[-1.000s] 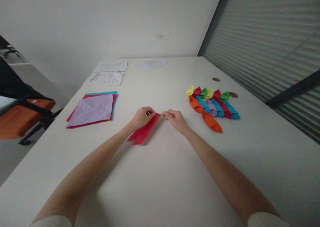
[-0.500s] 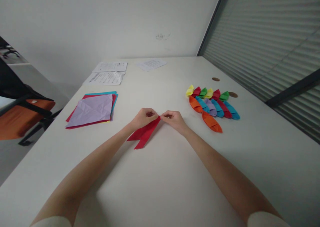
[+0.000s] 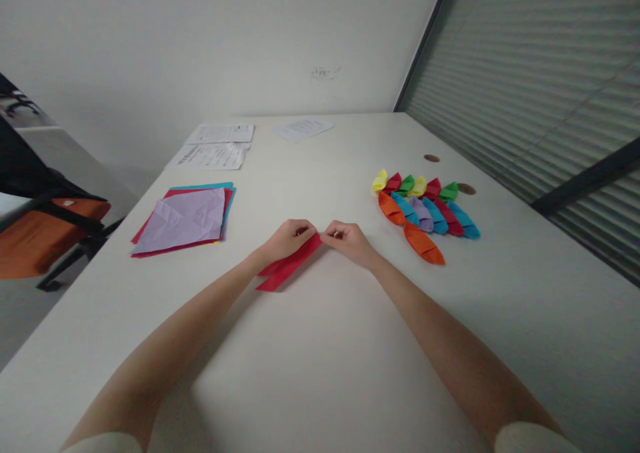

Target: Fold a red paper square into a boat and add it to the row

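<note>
A folded sheet of red paper [image 3: 287, 269] is held between both hands over the middle of the white table [image 3: 345, 360]. My left hand [image 3: 289, 240] grips its upper edge, the fingers bent and the thumb against it. My right hand [image 3: 348, 242] pinches the paper's pointed upper right end. Two loose strips of the sheet trail down to the lower left, partly behind my left hand and wrist. The fingertips of the two hands nearly meet.
On the left lies a stack of coloured paper squares, a lilac sheet [image 3: 183, 220] on top. Folded paper pieces, including an orange one [image 3: 423, 243], sit at right. Printed sheets [image 3: 210, 156] lie farther back. An orange chair [image 3: 55, 240] stands left of the table.
The red paper has turned a little, its trailing ends swinging up and to the left. Both hands have shifted only slightly and still grip it.
</note>
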Demonstrator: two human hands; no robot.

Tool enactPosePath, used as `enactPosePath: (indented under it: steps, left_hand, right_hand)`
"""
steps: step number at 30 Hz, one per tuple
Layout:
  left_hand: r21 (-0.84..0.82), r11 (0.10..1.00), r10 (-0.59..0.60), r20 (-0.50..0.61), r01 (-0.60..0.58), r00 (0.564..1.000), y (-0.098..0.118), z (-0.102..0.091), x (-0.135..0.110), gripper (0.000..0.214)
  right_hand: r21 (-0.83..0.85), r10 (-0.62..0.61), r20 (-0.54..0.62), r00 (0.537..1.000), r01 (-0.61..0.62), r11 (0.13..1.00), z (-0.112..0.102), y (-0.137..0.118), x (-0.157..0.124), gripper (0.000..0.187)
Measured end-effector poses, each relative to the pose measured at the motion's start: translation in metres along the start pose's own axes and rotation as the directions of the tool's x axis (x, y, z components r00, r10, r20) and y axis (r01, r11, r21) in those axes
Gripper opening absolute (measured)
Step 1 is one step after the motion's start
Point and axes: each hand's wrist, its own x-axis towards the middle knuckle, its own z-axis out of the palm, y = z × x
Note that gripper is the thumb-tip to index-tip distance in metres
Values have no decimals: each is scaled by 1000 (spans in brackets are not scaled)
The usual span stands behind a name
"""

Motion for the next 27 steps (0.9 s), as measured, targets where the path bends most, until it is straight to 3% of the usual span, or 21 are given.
enactPosePath:
  steps: [5,13,21,27]
  left_hand:
    - [-159,985,-56,46,63,997,-3,-2,0,21]
    - [-149,988,-25,31,29,999,-10,-1,1,17]
    - [-398,895,-174,107,202,979,-6,-5,-1,23]
    - [-428,869,-229,97,248,969,-7,-4,0,15]
  right_hand:
    - [11,6,-4,1000,-6,1000,1,3,-1,22]
    - [-22,-10,-21,1000,10,1000,5,1,-3,18]
    - [-79,-147,-146,978,136,988,8,3,-5,15]
    - [-171,-299,-108,948,278,945,9,2,-6,15]
